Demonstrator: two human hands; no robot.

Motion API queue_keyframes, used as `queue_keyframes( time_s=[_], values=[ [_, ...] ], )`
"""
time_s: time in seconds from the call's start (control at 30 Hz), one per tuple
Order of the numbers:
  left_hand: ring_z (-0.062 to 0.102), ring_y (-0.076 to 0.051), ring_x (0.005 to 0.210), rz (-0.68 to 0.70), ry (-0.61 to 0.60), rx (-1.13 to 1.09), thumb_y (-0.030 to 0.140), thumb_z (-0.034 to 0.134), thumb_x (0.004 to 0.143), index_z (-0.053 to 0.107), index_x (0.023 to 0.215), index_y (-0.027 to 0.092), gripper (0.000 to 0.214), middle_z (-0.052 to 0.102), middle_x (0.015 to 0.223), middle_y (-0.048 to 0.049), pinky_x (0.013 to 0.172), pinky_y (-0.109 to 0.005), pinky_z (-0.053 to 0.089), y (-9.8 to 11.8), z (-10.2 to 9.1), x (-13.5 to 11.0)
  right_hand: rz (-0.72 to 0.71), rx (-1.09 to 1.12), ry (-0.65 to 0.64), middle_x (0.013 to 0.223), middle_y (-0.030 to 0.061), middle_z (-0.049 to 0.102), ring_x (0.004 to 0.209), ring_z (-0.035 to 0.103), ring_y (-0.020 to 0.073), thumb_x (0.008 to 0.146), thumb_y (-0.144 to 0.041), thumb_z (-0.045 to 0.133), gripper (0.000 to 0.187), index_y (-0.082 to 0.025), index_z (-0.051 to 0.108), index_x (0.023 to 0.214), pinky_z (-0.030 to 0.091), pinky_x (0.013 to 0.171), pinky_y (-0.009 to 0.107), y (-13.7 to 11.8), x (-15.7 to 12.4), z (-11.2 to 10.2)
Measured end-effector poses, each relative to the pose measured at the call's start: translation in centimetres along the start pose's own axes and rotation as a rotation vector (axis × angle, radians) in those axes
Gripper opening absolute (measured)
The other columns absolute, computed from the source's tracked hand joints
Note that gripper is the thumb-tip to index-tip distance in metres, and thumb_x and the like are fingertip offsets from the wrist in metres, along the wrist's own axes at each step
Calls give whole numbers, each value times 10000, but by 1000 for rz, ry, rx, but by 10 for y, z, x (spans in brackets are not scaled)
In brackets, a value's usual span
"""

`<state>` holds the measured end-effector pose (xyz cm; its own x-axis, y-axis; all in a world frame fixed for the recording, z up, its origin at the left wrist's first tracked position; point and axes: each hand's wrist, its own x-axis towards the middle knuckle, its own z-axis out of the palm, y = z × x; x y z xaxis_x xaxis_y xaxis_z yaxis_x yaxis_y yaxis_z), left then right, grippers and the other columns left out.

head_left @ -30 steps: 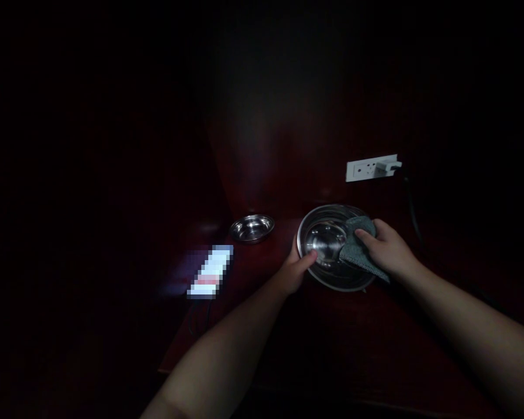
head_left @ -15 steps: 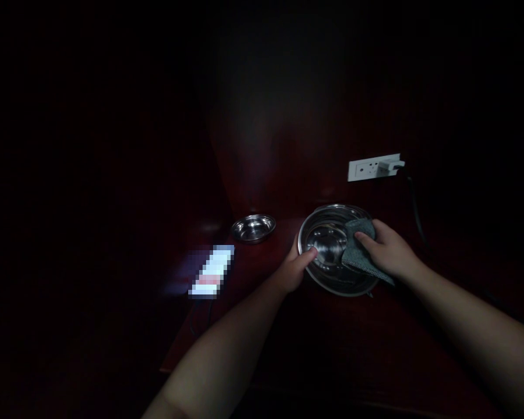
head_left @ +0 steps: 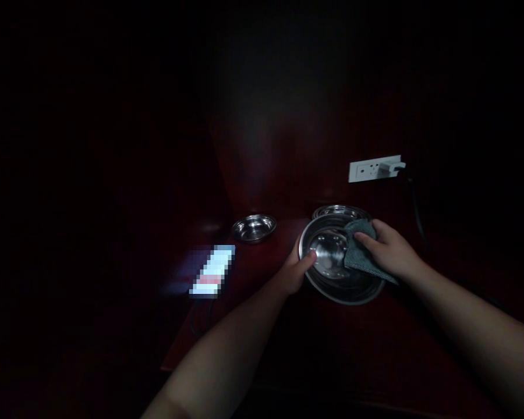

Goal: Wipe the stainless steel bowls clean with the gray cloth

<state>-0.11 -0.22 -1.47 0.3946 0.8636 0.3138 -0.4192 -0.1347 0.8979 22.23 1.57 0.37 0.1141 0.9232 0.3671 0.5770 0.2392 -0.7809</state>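
A large steel bowl (head_left: 332,279) is tilted toward me above a dark red wooden table (head_left: 262,291). My left hand (head_left: 294,270) grips its left rim, thumb hooked inside. My right hand (head_left: 386,247) presses a grey cloth (head_left: 358,253) against the bowl's inner right side, fingers closed on the cloth. Behind the bowl the rim of another steel dish (head_left: 338,210) shows on the table.
A small steel bowl (head_left: 254,227) sits further left on the table. A lit phone (head_left: 212,271) lies near the left edge. A white wall socket (head_left: 371,169) with a plug and a dark cable hangs behind. The surroundings are very dark.
The large bowl has come slightly toward me and downward in both hands, uncovering the rim of another dish behind it. The cloth stays pressed inside.
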Motion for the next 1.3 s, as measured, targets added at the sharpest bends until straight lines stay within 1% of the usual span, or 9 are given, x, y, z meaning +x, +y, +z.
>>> queue_keyframes(
  time_s=[0.17, 0.3, 0.4, 0.5, 0.6, 0.73, 0.97, 1.1, 1.3],
  values=[
    [371, -318, 1322, 73, -47, 32, 456, 680, 729, 287, 1418, 249, 820, 463, 1391, -120, 1066, -472, 306, -4, 0, 1, 125, 106, 82, 697, 12, 604, 568, 563, 177, 791, -401, 543, 162, -242, 515, 804, 444, 480, 294, -1, 0, 2],
    [395, -325, 1303, 73, -32, 34, 397, 712, 713, 258, 1423, 244, 856, 435, 1413, -135, 1061, -485, 308, -5, 5, 2, 85, 86, 89, 777, 32, 642, 653, 604, 200, 788, -394, 545, 175, -233, 542, 855, 478, 537, 311, 5, 1, 6],
    [385, -326, 1311, 63, -5, 30, 380, 708, 715, 304, 1400, 236, 809, 444, 1408, -127, 1065, -485, 305, -3, 6, 3, 50, 51, 63, 810, 49, 661, 692, 625, 227, 791, -406, 541, 205, -232, 552, 899, 502, 584, 348, 11, 1, 8],
    [397, -326, 1300, 29, 41, 18, 378, 710, 704, 410, 1330, 214, 713, 483, 1376, -112, 1062, -473, 317, 1, 6, 3, 27, 35, 28, 842, 63, 674, 718, 638, 244, 797, -405, 535, 214, -234, 555, 923, 515, 617, 376, 12, 1, 9],
    [418, -322, 1285, -9, 54, -8, 376, 707, 702, 462, 1284, 201, 655, 514, 1346, -107, 1051, -467, 333, 3, 6, 2, -14, 14, 48, 845, 70, 679, 728, 640, 247, 792, -393, 537, 208, -228, 567, 915, 516, 621, 380, 9, 0, 8],
    [439, -316, 1268, -31, 53, -16, 365, 695, 717, 470, 1287, 202, 634, 540, 1319, -103, 1050, -466, 334, 4, 5, 1, -36, -29, 60, 809, 64, 673, 712, 637, 243, 787, -386, 535, 188, -223, 569, 875, 511, 610, 373, 3, -2, 6],
    [447, -307, 1266, -22, 16, -12, 384, 696, 720, 447, 1308, 214, 660, 526, 1342, -102, 1041, -453, 344, 5, 2, 1, -19, -56, 19, 861, 67, 669, 740, 634, 239, 805, -382, 512, 201, -225, 568, 918, 507, 636, 368, 2, -3, 5],
    [443, -309, 1269, -25, 26, -13, 416, 702, 709, 486, 1274, 194, 644, 527, 1341, -111, 1051, -441, 332, 7, 2, 0, -40, -90, 28, 830, 60, 657, 703, 620, 229, 804, -382, 513, 197, -221, 569, 903, 498, 624, 364, 1, -3, 4],
    [423, -310, 1287, -10, 21, 2, 482, 707, 689, 476, 1311, 206, 718, 559, 1305, -106, 1069, -431, 306, 11, 4, -2, -81, -132, 27, 788, 51, 635, 683, 601, 217, 805, -391, 509, 195, -215, 567, 867, 483, 604, 349, -4, -4, 2]
  ],
)
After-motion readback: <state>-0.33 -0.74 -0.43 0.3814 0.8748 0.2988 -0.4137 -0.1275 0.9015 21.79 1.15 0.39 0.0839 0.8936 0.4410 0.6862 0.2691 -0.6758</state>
